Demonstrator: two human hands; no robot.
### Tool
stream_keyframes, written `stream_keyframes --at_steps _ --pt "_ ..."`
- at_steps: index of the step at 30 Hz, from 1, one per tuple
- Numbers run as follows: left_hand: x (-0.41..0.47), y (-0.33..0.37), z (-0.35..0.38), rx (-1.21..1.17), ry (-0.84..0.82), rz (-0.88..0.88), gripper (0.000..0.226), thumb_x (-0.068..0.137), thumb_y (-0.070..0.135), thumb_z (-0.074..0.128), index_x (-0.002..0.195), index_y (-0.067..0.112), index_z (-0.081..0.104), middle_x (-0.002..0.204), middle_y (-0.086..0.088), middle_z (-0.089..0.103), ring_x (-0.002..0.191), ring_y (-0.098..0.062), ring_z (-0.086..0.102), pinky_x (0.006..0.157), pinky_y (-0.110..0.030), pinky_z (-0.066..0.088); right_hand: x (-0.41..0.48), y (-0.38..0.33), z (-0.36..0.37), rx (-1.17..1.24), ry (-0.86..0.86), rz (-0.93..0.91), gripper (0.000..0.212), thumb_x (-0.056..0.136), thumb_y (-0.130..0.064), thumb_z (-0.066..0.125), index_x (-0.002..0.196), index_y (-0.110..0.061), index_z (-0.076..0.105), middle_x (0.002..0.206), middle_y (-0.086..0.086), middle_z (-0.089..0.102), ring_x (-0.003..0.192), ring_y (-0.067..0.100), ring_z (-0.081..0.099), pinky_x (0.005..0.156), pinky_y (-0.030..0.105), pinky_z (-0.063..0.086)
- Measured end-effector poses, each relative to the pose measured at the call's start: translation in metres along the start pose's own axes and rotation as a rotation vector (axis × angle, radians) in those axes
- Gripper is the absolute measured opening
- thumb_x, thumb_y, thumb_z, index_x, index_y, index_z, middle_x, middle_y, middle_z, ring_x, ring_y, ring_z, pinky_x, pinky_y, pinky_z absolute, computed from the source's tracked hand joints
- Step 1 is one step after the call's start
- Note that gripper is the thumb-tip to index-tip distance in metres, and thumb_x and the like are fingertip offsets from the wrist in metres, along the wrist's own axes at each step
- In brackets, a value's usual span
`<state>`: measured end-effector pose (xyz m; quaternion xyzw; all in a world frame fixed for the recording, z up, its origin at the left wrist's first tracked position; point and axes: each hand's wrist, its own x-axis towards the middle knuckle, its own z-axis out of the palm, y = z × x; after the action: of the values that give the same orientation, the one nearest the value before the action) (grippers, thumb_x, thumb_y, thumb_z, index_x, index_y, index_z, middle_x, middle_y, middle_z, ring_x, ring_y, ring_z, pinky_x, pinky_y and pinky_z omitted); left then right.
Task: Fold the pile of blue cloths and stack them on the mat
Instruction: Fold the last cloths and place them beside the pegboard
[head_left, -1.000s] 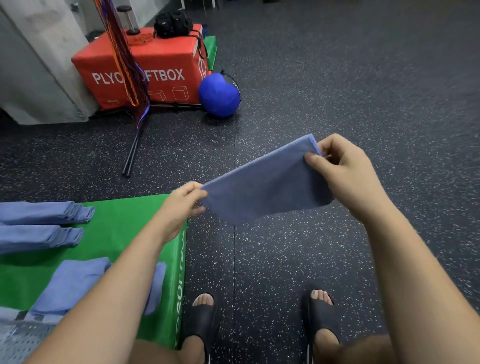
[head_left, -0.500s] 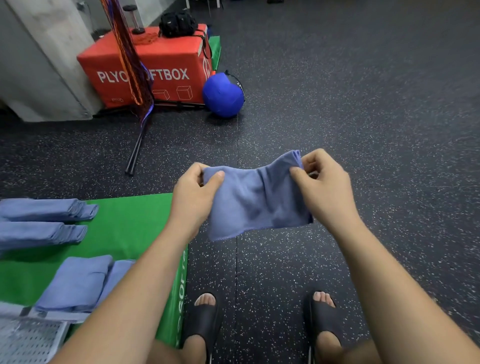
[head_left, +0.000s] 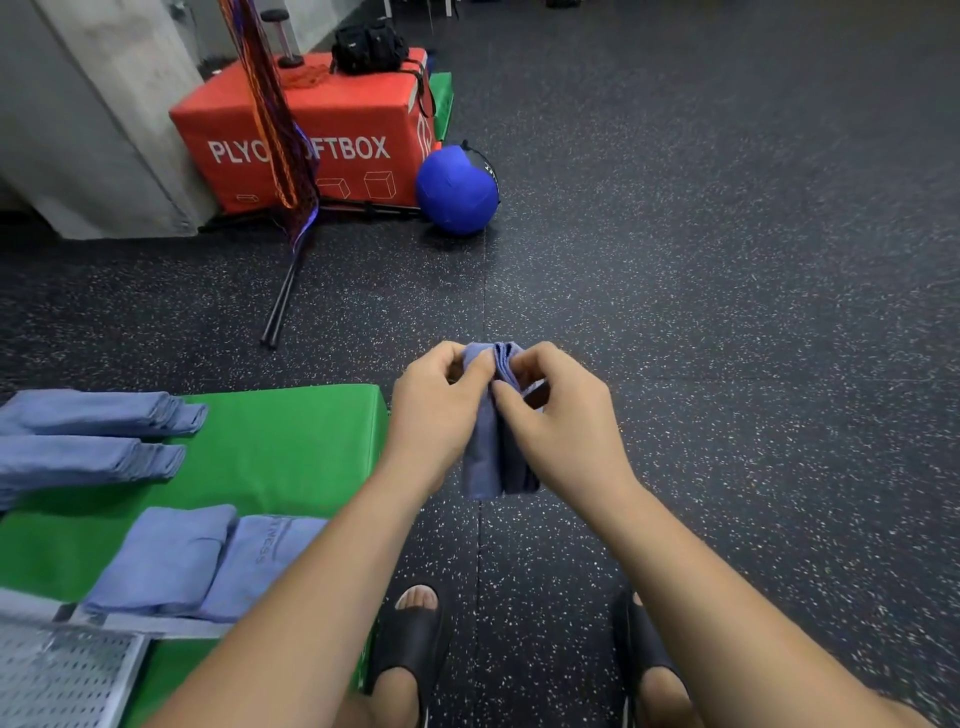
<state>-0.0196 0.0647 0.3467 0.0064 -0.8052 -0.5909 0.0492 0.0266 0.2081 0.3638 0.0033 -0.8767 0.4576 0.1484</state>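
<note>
While you hold the blue cloth (head_left: 483, 467) up in the air over the dark floor (head_left: 727, 364), just to the right of the green mat (head_left: 291, 441), both of your hands pinch its top edge. Your left hand (head_left: 441, 410) and your right hand (head_left: 561, 421) are close together. Your fingers (head_left: 511, 400) are curled tight on the cloth, so it hangs down between them in a narrow fold. The cloth looks soft, thin and light. It will bend and flop any way it likes, and it will not break. It may fall open if you let go of one side, so I think the best place to hold it is at the top corners, with all the layers pinched together. On the mat, folded stacks (head_left: 98, 415) lie at the far left, and flat cloths (head_left: 171, 556) lie nearer to you. My guess is that this cloth is almost folded and goes on the mat next.
</note>
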Motion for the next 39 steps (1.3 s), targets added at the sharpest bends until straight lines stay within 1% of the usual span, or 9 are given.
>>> stream_keyframes --at_steps 3,8,15,18,20,24,28,31,39 --pt "-0.002 0.004 -0.007 0.009 -0.014 0.000 0.052 0.085 0.070 0.067 0.086 0.018 0.070 0.071 0.012 0.067 0.067 -0.009 0.054 0.069 -0.040 0.049 -0.002 -0.003 -0.001 0.079 -0.075 -0.062 0.015 0.100 -0.016 0.060 0.105 -0.025 0.072 0.104 -0.013 0.069 0.098 0.008 0.065 0.087 0.029 0.050" --pt "0.003 0.008 -0.026 -0.154 -0.126 0.011 0.019 0.093 0.034 0.081 0.104 0.019 0.076 0.099 0.001 0.081 0.090 -0.013 0.072 0.089 -0.043 0.058 0.003 0.000 -0.005 0.340 -0.174 0.049 0.044 0.099 0.000 0.047 0.124 -0.021 0.076 0.115 -0.007 0.076 0.106 0.019 0.073 0.096 0.051 0.060" --pt "0.010 0.013 -0.049 -0.161 -0.086 0.051 0.006 0.097 0.010 0.068 0.098 0.013 0.073 0.088 0.002 0.075 0.082 -0.012 0.064 0.080 -0.037 0.051 0.016 0.019 -0.015 0.188 0.052 0.161 0.031 0.091 -0.016 0.073 0.116 -0.032 0.066 0.115 -0.013 0.070 0.104 0.004 0.067 0.096 0.040 0.057" --pt "0.010 0.017 -0.060 -0.251 -0.152 0.009 0.013 0.095 0.013 0.062 0.102 0.011 0.073 0.092 -0.004 0.073 0.086 -0.017 0.061 0.082 -0.040 0.047 0.023 0.026 -0.019 0.361 -0.183 0.274 0.070 0.087 -0.027 0.080 0.148 -0.039 0.048 0.135 -0.009 0.067 0.126 0.007 0.063 0.111 0.039 0.049" --pt "0.010 0.017 -0.067 -0.294 -0.197 -0.030 0.022 0.091 0.015 0.060 0.107 0.010 0.074 0.098 -0.008 0.074 0.090 -0.020 0.063 0.085 -0.042 0.048 0.025 0.026 -0.023 0.620 -0.387 0.291 0.068 0.094 -0.015 0.078 0.153 -0.030 0.048 0.133 0.001 0.073 0.129 0.018 0.067 0.112 0.042 0.049" --pt "0.007 0.010 -0.081 -0.225 -0.201 -0.042 0.022 0.099 0.006 0.058 0.111 0.013 0.075 0.100 -0.008 0.076 0.090 -0.019 0.065 0.087 -0.042 0.050 0.024 0.013 -0.024 0.709 -0.435 0.226 0.033 0.096 -0.002 0.073 0.128 -0.005 0.066 0.120 0.018 0.076 0.110 0.027 0.072 0.097 0.045 0.056" --pt "-0.001 0.003 -0.096 -0.062 -0.140 -0.086 0.027 0.101 0.005 0.061 0.119 0.022 0.071 0.095 0.004 0.081 0.085 -0.012 0.072 0.088 -0.044 0.058 0.018 -0.004 -0.018 0.587 -0.317 0.148 0.019 0.093 -0.004 0.079 0.109 -0.002 0.068 0.096 0.008 0.075 0.090 0.014 0.067 0.080 0.031 0.055" --pt "-0.012 -0.001 -0.112 0.095 -0.096 -0.105 0.033 0.089 0.028 0.071 0.121 0.038 0.066 0.102 0.007 0.080 0.098 -0.014 0.075 0.099 -0.051 0.059 0.007 -0.025 -0.008 0.484 -0.266 0.094 0.016 0.091 -0.009 0.082 0.100 -0.007 0.069 0.082 -0.003 0.069 0.076 0.007 0.059 0.069 0.023 0.050" --pt "-0.081 0.031 -0.180 0.155 -0.106 0.135 0.020 0.095 0.030 0.079 0.113 0.036 0.071 0.123 0.014 0.069 0.118 0.000 0.064 0.096 -0.030 0.052 -0.032 -0.096 0.034 0.270 -0.351 -0.011 0.037 0.081 -0.030 0.087 0.110 -0.036 0.064 0.090 -0.009 0.077 0.086 0.014 0.072 0.080 0.041 0.061"
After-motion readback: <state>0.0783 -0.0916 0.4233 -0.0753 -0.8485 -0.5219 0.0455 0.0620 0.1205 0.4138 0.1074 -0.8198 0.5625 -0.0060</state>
